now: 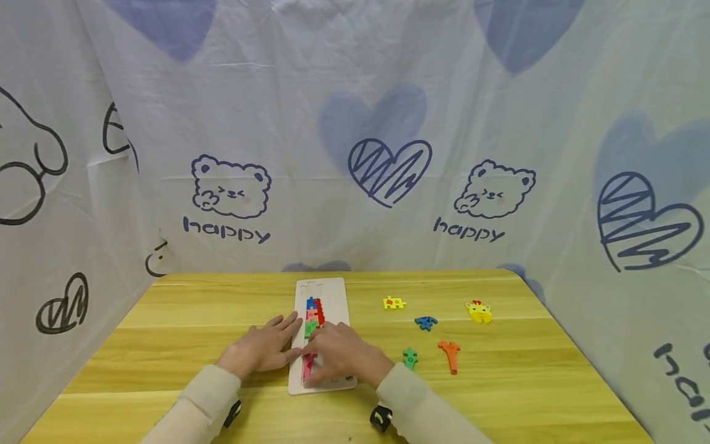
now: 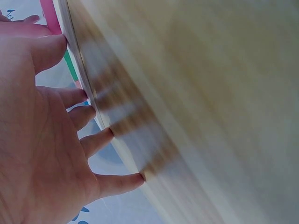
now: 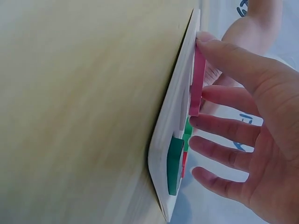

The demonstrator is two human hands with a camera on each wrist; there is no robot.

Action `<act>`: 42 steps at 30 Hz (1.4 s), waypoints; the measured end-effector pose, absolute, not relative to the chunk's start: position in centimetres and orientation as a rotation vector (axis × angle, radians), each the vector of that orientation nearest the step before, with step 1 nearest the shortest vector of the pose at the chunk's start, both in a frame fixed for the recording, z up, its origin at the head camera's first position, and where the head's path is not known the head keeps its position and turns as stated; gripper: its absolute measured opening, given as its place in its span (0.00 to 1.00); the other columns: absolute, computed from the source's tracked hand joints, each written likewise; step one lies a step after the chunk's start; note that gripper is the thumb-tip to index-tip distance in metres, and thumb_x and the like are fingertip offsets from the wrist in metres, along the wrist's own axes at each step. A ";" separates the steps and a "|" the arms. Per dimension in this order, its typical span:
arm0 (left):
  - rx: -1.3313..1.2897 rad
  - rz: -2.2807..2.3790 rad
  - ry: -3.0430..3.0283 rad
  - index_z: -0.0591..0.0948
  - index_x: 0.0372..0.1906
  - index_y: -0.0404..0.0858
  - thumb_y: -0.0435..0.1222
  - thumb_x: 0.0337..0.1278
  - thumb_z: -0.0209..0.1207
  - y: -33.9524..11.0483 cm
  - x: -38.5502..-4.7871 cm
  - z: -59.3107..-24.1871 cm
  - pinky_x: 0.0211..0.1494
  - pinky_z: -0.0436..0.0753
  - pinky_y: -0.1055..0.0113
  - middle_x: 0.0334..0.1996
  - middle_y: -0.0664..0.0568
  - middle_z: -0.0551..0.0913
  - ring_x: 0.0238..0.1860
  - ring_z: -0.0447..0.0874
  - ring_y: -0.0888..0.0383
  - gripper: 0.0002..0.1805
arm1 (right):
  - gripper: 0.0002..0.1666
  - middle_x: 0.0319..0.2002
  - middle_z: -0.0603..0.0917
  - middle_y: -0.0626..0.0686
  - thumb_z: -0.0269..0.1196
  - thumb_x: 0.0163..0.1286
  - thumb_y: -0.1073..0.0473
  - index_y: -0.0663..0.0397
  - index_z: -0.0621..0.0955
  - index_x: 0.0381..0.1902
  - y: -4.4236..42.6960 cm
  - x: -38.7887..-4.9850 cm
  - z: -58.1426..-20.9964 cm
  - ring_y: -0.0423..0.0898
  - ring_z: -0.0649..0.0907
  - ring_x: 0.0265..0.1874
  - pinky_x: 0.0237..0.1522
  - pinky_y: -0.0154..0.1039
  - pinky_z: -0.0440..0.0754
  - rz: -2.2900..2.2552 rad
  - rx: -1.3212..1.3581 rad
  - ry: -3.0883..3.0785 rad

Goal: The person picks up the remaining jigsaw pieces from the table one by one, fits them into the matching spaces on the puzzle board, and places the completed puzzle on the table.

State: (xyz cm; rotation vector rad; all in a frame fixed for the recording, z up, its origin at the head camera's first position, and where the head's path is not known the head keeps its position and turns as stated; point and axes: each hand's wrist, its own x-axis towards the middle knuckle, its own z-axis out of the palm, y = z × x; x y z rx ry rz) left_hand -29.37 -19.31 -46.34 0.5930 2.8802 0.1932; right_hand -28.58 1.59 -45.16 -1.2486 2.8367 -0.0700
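A pale puzzle board [image 1: 334, 296] lies lengthwise on the table in the head view. My left hand [image 1: 263, 348] has its fingers spread, with the tips touching the board's left edge. Over the lower half of the board, my right hand [image 1: 346, 350] pinches a pink puzzle piece [image 3: 198, 81] between thumb and index finger, low against the board. Farther up the board sit a blue piece [image 1: 310, 303], a red piece [image 1: 320, 311] and a light green piece [image 1: 309, 330]. A dark green piece [image 3: 174, 165] lies on the board in the right wrist view; my right hand mostly hides it from the head view.
Right of the board lie loose pieces: yellow [image 1: 393, 303], blue [image 1: 426, 322], green [image 1: 410, 357], orange [image 1: 452, 356] and a yellow giraffe head [image 1: 479, 311]. A printed white cloth [image 1: 310, 203] hangs behind the wooden table [image 1: 222, 296].
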 end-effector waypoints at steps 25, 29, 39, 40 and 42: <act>0.594 0.194 2.883 0.61 0.81 0.42 0.55 0.75 0.52 -19.2 -29.2 -46.1 0.68 0.63 0.19 0.83 0.47 0.57 0.80 0.60 0.37 0.39 | 0.31 0.48 0.90 0.37 0.73 0.54 0.26 0.37 0.90 0.48 1.3 -28.7 -45.3 0.37 0.79 0.40 0.37 0.32 0.72 -0.074 -1.265 2.872; 0.589 0.197 2.880 0.60 0.82 0.42 0.56 0.75 0.52 -19.2 -29.2 -46.1 0.69 0.62 0.19 0.83 0.47 0.56 0.80 0.59 0.37 0.39 | 0.29 0.45 0.90 0.36 0.74 0.54 0.27 0.37 0.90 0.45 1.2 -28.7 -45.3 0.36 0.78 0.38 0.37 0.32 0.72 -0.077 -1.264 2.871; 0.568 0.212 2.874 0.60 0.82 0.43 0.57 0.75 0.51 -19.2 -29.3 -46.1 0.65 0.60 0.15 0.84 0.47 0.56 0.81 0.57 0.35 0.40 | 0.27 0.35 0.88 0.34 0.74 0.54 0.27 0.37 0.89 0.40 1.2 -28.8 -45.2 0.35 0.74 0.31 0.33 0.32 0.69 -0.075 -1.259 2.847; 0.570 0.215 2.876 0.60 0.82 0.43 0.57 0.75 0.51 -19.2 -29.3 -46.1 0.65 0.60 0.15 0.83 0.46 0.56 0.81 0.57 0.35 0.39 | 0.27 0.34 0.88 0.34 0.74 0.54 0.27 0.37 0.89 0.41 1.2 -28.8 -45.2 0.35 0.74 0.31 0.33 0.32 0.69 -0.073 -1.257 2.846; 0.571 0.219 2.876 0.61 0.81 0.42 0.57 0.75 0.51 -19.2 -29.3 -46.1 0.65 0.60 0.15 0.83 0.43 0.56 0.81 0.56 0.34 0.39 | 0.27 0.34 0.88 0.35 0.74 0.54 0.27 0.37 0.89 0.42 1.2 -28.9 -45.2 0.35 0.74 0.31 0.33 0.32 0.69 -0.076 -1.249 2.841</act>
